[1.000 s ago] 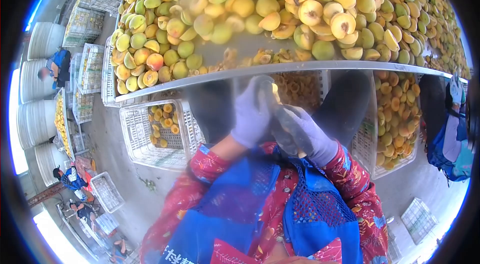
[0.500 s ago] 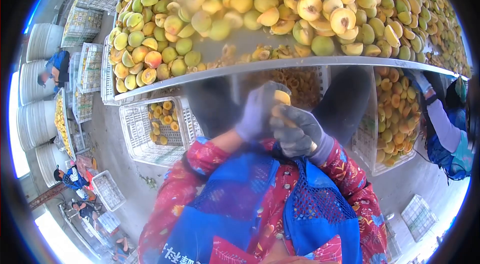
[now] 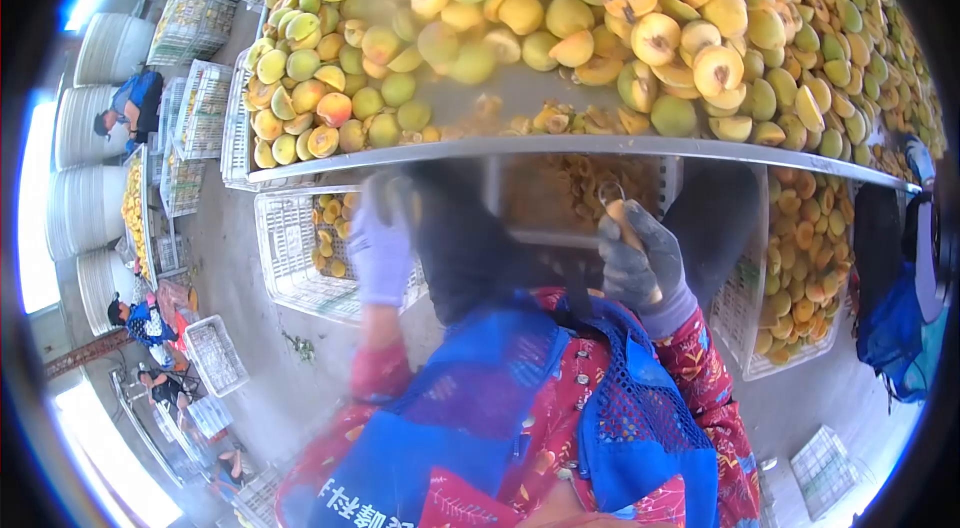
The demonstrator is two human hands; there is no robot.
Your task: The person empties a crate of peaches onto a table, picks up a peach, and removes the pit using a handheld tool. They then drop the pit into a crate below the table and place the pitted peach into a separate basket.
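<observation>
My right hand point(image 3: 641, 263), in a grey-coated glove, is closed around the wooden handle of a pitting tool point(image 3: 612, 200). The tool's small metal loop points up toward the table edge. On the other side, my left hand point(image 3: 383, 238), in a pale glove, hangs at the right rim of a white crate point(image 3: 290, 273). Motion smears its fingers, and whether anything is in them cannot be made out. Yellow-orange peach halves point(image 3: 328, 228) lie inside that crate. Cut and whole-looking peaches point(image 3: 520, 10) are heaped on the metal-edged table point(image 3: 600, 145) in front of me.
Under the table, between my knees, a crate holds brownish scraps point(image 3: 590, 188). A crate of peaches point(image 3: 800, 268) stands to the right, beside a co-worker point(image 3: 900, 298). Stacked crates point(image 3: 200, 108), white tubs point(image 3: 80, 198) and other people point(image 3: 130, 108) are at left.
My hands were together at a peach piece; now they are apart. The left hand moved left to the crate, the right slightly right with the tool. The peach piece no longer shows between them.
</observation>
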